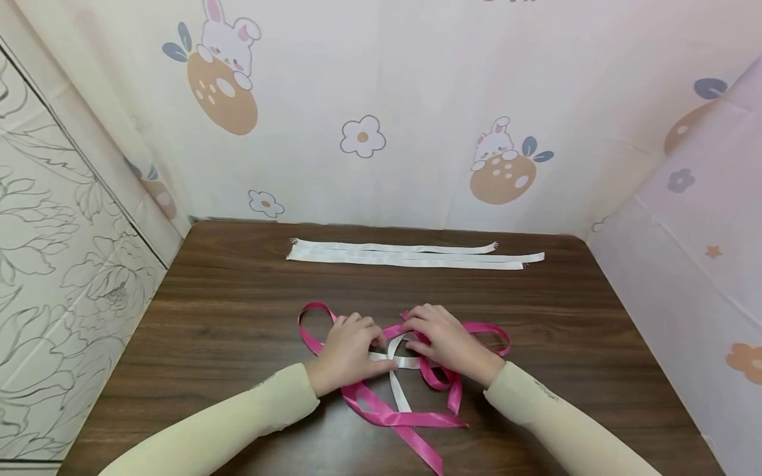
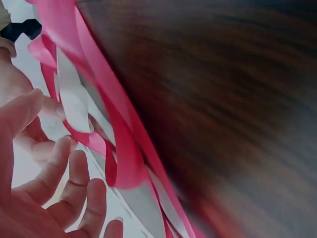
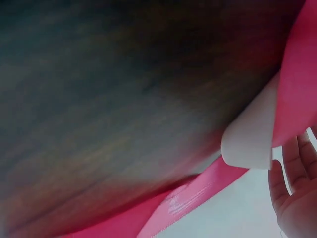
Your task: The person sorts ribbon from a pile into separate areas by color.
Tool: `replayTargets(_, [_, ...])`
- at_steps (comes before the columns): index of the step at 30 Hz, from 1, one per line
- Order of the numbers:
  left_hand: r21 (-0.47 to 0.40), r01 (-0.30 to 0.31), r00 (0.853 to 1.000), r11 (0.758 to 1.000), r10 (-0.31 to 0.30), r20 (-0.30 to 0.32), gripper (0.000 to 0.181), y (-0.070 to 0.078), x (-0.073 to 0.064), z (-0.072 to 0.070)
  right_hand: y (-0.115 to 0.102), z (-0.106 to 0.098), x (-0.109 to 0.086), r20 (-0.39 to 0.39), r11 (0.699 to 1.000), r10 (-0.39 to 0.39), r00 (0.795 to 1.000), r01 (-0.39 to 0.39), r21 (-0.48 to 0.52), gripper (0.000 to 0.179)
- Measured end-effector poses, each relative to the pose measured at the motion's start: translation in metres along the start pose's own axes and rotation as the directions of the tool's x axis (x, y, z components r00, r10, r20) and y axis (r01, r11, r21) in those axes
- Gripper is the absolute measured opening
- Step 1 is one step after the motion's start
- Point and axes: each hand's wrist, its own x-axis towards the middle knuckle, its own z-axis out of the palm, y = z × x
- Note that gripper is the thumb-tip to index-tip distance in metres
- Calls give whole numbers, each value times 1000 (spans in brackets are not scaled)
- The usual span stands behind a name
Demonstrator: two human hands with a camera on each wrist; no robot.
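Observation:
A pink satin ribbon (image 1: 430, 420) lies in loops and crossing tails on the brown table, tangled with a white ribbon (image 1: 408, 362). The left hand (image 1: 350, 350) rests over the left part of the loops, its thumb reaching across the white ribbon. In the left wrist view its fingers (image 2: 79, 181) are spread and loosely bent, nothing visibly pinched between them. On the other side, the right hand (image 1: 443, 337) lies over the pink loops with fingers toward the middle. The right wrist view shows its fingers (image 3: 296, 163) fairly straight beside the ribbons; its thumb is hidden there.
Several white ribbon strips (image 1: 411, 255) with frayed ends lie side by side near the back of the wooden table (image 1: 238, 277). A curtain (image 1: 417, 79) printed with rabbits and flowers hangs behind and to the right. A line-drawn floral panel (image 1: 65, 264) stands on the left.

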Motion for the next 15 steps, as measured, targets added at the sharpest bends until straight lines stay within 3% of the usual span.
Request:
replayTargets(8, [68, 16, 999, 998, -19, 43, 43, 6, 3, 12, 5, 4, 6, -9, 1000, -4, 1000, 4, -5, 16])
replayTargets(15, [98, -2, 1000, 995, -1, 25, 19, 4, 4, 16, 4, 8, 7, -30, 999, -13, 999, 12, -34, 11])
